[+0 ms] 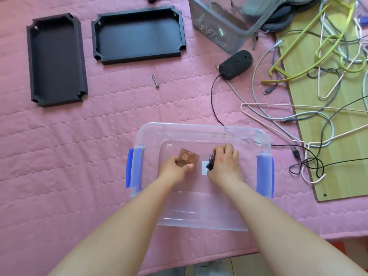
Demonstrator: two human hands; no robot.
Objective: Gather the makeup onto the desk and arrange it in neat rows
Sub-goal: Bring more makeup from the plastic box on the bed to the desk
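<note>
Both my hands reach down into a clear plastic bin (201,130) with blue latches, standing on the pink quilted cover. My left hand (173,169) pinches a small clear palette of brown round pans (189,157) by its near edge. My right hand (226,163) curls over a dark round makeup item (211,158) at the bin's bottom; most of that item is hidden under my fingers. A white label (204,167) shows on the bin floor between my hands.
Two black rectangular trays (56,60) (138,34) lie at the back left, a screw (155,81) between them and the bin. A grey bin (225,28), a black mouse (236,64), tangled cables and hangers (310,62) and a wooden board (338,148) crowd the right.
</note>
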